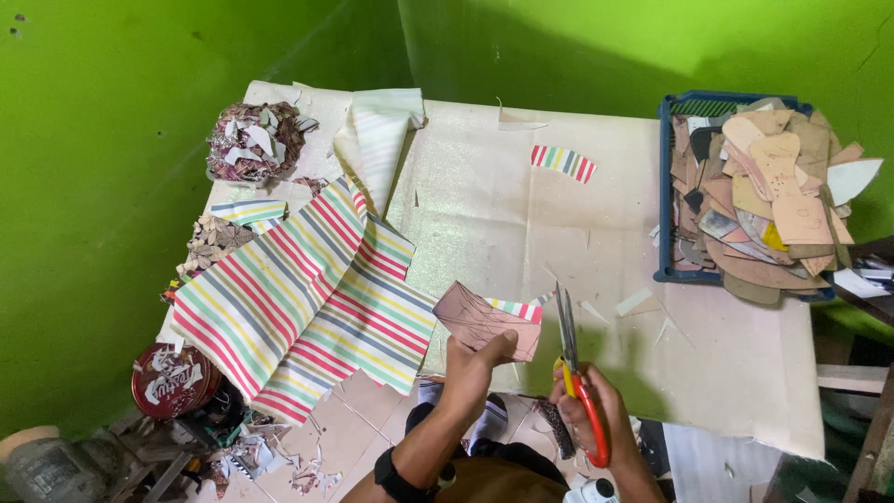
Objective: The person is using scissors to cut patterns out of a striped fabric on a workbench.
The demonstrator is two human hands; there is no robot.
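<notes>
My left hand (468, 369) grips a brown cardboard pattern piece (484, 321) with a strip of striped fabric behind it, held just above the table's near edge. My right hand (596, 410) holds scissors (573, 359) with red and yellow handles, blades pointing up and nearly closed, right beside the pattern piece. A large sheet of multicoloured striped fabric (298, 298) lies on the left part of the table and hangs over the near edge.
A blue crate (667, 196) of brown cardboard patterns stands at the right. A small striped offcut (562, 161) lies near the back. Piles of cut scraps (253, 140) sit at the back left. A red round tin (169, 380) and scraps lie below on the left. Green walls surround the table (596, 242).
</notes>
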